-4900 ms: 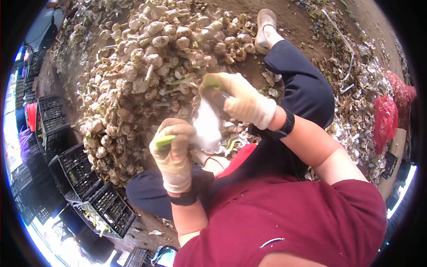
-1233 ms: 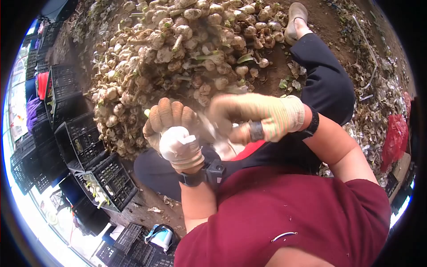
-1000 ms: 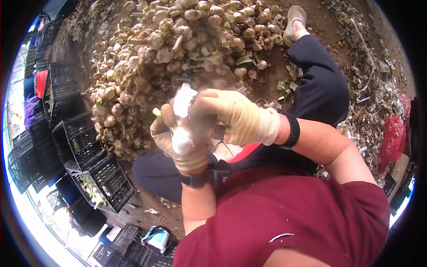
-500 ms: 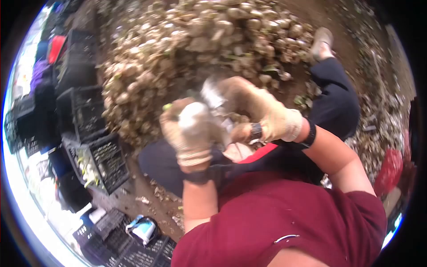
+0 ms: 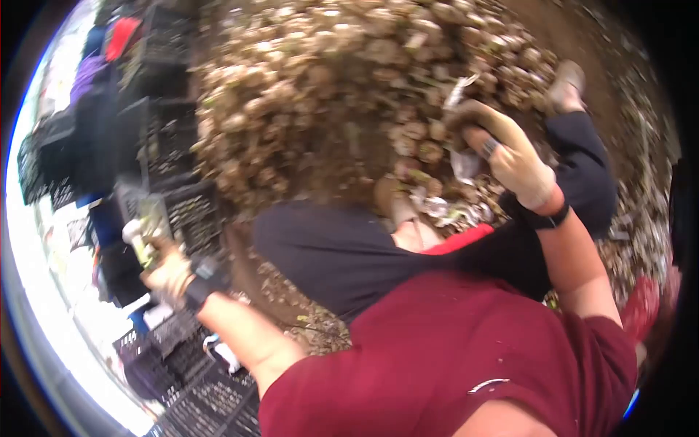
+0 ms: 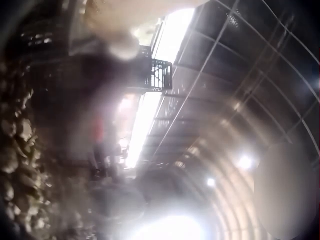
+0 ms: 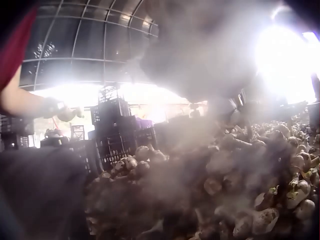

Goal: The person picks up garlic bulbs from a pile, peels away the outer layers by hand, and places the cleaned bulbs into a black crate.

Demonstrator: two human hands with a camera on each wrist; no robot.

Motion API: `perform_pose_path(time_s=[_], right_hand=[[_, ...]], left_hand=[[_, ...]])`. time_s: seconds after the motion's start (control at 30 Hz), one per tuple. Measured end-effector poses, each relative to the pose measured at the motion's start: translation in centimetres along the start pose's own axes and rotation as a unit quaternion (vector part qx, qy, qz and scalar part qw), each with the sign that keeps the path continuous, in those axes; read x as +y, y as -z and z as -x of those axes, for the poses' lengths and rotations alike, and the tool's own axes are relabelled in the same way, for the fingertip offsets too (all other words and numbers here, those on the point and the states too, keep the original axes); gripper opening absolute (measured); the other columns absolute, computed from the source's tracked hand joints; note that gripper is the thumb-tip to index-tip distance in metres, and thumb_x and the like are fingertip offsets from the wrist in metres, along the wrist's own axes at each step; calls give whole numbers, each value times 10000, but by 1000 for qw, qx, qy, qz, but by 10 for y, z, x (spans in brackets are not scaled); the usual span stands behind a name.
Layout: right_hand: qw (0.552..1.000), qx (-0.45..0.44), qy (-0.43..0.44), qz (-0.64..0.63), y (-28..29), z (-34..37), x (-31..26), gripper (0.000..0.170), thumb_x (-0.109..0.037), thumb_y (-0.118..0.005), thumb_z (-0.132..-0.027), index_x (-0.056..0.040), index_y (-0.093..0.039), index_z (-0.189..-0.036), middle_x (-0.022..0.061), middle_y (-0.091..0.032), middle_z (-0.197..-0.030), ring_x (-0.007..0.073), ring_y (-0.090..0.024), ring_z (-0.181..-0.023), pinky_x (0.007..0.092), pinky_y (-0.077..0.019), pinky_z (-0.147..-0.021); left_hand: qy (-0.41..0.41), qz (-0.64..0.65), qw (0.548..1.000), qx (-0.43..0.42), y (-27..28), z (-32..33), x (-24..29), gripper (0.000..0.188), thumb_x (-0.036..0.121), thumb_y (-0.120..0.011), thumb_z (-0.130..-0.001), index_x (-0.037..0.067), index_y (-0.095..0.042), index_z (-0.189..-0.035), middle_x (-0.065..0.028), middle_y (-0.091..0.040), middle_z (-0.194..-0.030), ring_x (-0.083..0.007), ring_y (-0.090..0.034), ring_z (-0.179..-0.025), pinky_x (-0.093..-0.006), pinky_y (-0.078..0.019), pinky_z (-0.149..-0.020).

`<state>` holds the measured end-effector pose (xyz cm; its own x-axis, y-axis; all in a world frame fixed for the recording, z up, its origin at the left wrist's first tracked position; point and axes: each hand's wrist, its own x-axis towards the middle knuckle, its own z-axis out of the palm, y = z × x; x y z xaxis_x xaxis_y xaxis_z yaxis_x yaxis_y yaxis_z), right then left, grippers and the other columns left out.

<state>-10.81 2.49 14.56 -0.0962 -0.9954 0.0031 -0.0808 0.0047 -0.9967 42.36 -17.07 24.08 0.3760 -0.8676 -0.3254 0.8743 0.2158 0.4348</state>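
Note:
My left hand (image 5: 169, 271), in a pale knit glove, is stretched out to the left in the head view. It grips a garlic bulb (image 5: 133, 231) by its green stem (image 5: 145, 255), the white bulb pointing away, close beside the black crate of trimmed garlic. On the other side, my gloved right hand (image 5: 510, 153) is raised near the garlic heap (image 5: 313, 87), fingers curled. Papery white garlic skin (image 5: 464, 166) shows at its fingers, below and above. A dark band (image 5: 490, 148) circles its thumb. Both wrist views are blurred and hazy.
Black plastic crates (image 5: 193, 218) line the left side, several of them stacked. Loose garlic skins (image 5: 440, 211) lie by the foot between the bent legs. A red mesh bag (image 5: 641, 306) lies at the far right, near more peelings. Hoops arch overhead in the left wrist view.
My left hand has swung from beside the right hand out left to the crates, carrying the peeled garlic bulb. My right hand has moved right and away with skin at its fingers. The head view has shifted.

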Motion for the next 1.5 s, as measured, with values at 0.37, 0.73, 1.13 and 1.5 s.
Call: perform_pose_path(time_s=[0.37,0.73,1.13,1.5], right_hand=[[993,102,-65,4,57,-2,19,362,-353,-696,-836,-18,-596,-931,-24,-596,-801,63,-526,-720,229,-441,-651],[923,-191,-113,313,25,12,20,496,-506,-715,-701,-26,-648,-811,180,-634,-741,370,-624,-758,419,-488,-663],[935,-85,-126,-320,19,24,10,337,-364,-570,-925,-35,-617,-980,-42,-602,-804,46,-523,-717,214,-456,-632],[940,-139,-100,-294,34,34,-17,421,-369,-528,-946,-10,-553,-1165,21,-600,-1018,86,-523,-928,254,-448,-803]], left_hand=[[60,-665,70,-741,110,153,-386,343,81,-690,-646,88,-654,-987,-153,-621,-926,-339,-606,-874,-409,-489,-760],[380,-624,471,-494,27,189,-370,321,19,-666,-787,10,-555,-1088,-28,-615,-874,-97,-576,-786,-248,-480,-718],[-155,-578,425,-679,8,248,-328,697,51,-801,-605,56,-502,-1235,-111,-558,-1134,-259,-547,-1072,-348,-460,-908],[97,-550,622,-549,4,262,-316,629,94,-789,-645,78,-453,-1177,-67,-491,-1060,-190,-534,-971,-320,-472,-820]])
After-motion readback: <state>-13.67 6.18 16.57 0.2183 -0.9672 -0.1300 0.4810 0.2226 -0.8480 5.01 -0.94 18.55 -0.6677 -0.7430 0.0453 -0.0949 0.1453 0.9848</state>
